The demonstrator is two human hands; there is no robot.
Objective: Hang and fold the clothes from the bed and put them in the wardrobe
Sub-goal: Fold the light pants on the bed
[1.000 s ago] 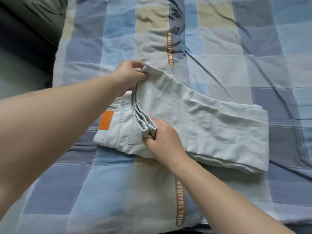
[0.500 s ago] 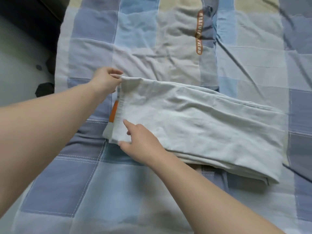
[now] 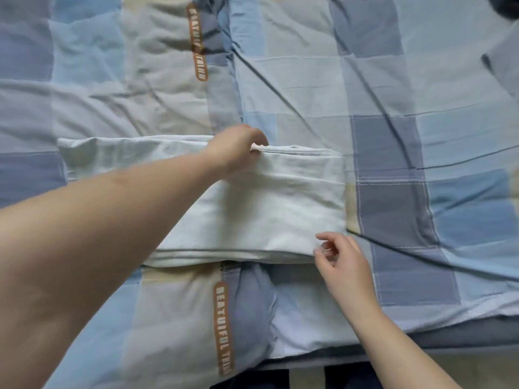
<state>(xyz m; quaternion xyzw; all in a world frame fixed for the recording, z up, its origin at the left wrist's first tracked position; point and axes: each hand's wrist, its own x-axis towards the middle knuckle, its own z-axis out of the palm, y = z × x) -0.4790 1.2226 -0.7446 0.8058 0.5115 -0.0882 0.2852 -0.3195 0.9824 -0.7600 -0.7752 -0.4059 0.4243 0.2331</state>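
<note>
The folded trousers (image 3: 252,203) lie flat on the checked bedspread (image 3: 393,153), and much of their near left part is hidden under the left forearm, which crosses the view from the lower left corner. How many layers the fold has cannot be counted, though several stacked edges show along the near side and at the far right corner. The left end of the trousers is blurred and pale, and no waistband or pocket can be made out there.

The left hand (image 3: 236,150) is at the far edge of the trousers, its fingers curled over and pinching the top layers of cloth. Its fingertips are tucked under the fold and hidden. The right hand (image 3: 341,259) is at the near right corner of the trousers, thumb and fingers loosely bent and apart. Whether the fingertips touch the cloth cannot be told, since they are blurred.

A brown strip with lettering (image 3: 223,327) runs along the bedspread just near of the trousers, and a second one (image 3: 198,42) lies beyond them. The near edge of the bedspread is cut off by the frame bottom.
</note>
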